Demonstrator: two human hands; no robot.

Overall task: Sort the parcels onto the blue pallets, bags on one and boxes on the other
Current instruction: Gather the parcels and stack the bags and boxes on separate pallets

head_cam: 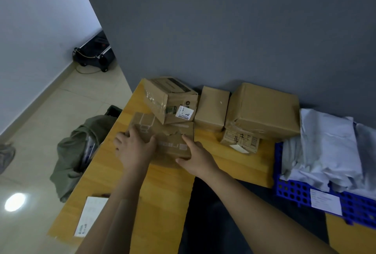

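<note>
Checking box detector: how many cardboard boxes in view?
5: flat box at front, taped box atop it, plain box beside, big box rightmost, small box under it. Others may be hidden.

View: one head-worn wide-angle camera.
Facing: forward and down, toward the far edge of the counter point(166, 182) at the grey wall point(223, 30).
Range: close above it.

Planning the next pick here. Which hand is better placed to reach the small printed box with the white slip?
Right hand, probably. It holds the right end of the flat box, nearest the small printed box; the left hand would have to cross over it.
</note>
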